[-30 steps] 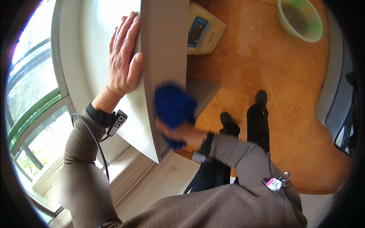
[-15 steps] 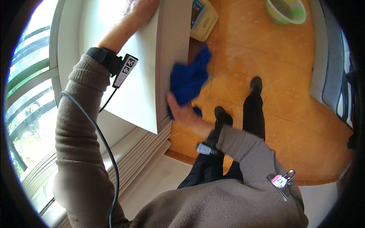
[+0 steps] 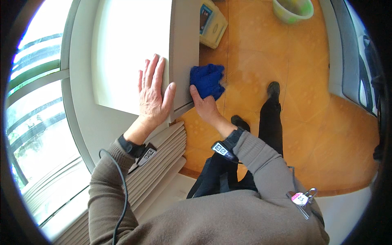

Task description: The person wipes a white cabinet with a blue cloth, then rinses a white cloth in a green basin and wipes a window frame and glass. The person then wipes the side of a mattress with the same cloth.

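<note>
Head view showed wiping seemingly underway, its remainder unclear: right hand (image 3: 208, 108) clamped on crumpled dark-blue cloth (image 3: 208, 80) at twelve o'clock, left hand (image 3: 153, 103) flat, thumb apart, on boxy white cabinet (image 3: 130, 45) at ten.

Tiled flr (image 3: 322, 134) w/ basin (image 3: 298, 18); box (image 3: 218, 32)

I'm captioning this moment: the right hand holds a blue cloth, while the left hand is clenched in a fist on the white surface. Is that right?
Not quite: the left hand isn't clenched; it lies open on the white surface, fingers extended, as the head view shows. The right hand does hold a blue cloth.
</note>
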Action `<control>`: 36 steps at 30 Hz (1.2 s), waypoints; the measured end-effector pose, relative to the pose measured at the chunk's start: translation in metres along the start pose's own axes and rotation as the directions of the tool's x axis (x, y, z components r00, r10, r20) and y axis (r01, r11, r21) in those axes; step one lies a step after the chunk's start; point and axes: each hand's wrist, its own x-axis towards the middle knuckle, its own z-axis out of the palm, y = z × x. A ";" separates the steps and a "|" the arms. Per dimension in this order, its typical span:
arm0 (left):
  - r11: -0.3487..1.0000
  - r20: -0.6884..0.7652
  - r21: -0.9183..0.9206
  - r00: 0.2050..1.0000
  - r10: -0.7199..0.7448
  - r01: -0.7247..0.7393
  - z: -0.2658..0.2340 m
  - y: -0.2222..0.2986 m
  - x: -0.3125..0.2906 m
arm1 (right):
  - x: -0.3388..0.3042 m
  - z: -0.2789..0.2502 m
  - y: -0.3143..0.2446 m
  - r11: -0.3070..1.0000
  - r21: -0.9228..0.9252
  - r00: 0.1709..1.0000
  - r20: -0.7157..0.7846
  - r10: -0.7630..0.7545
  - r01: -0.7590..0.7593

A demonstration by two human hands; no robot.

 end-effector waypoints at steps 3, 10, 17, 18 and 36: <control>1.000 -0.035 0.012 0.999 -0.003 0.003 0.003 0.004 -0.004 | -0.007 0.006 0.003 0.780 -0.318 0.738 -0.269 -0.619 0.539; 0.999 -0.072 0.016 0.997 0.029 -0.028 0.004 0.004 -0.004 | 0.010 -0.007 -0.018 0.953 -0.106 0.957 -0.097 0.273 -0.283; 0.999 -0.077 -0.026 0.996 0.034 -0.036 0.005 0.004 -0.002 | 0.008 -0.010 0.037 0.859 -0.475 0.981 0.107 -0.159 0.191; 0.999 -0.077 -0.025 0.996 0.038 -0.040 0.005 0.004 -0.002 | 0.018 -0.018 0.044 0.957 -0.275 0.996 -0.006 0.094 -0.092; 1.000 -0.061 -0.022 0.998 -0.001 -0.001 0.003 0.001 -0.001 | 0.055 -0.020 0.014 0.908 -0.256 0.888 -0.241 -0.391 0.331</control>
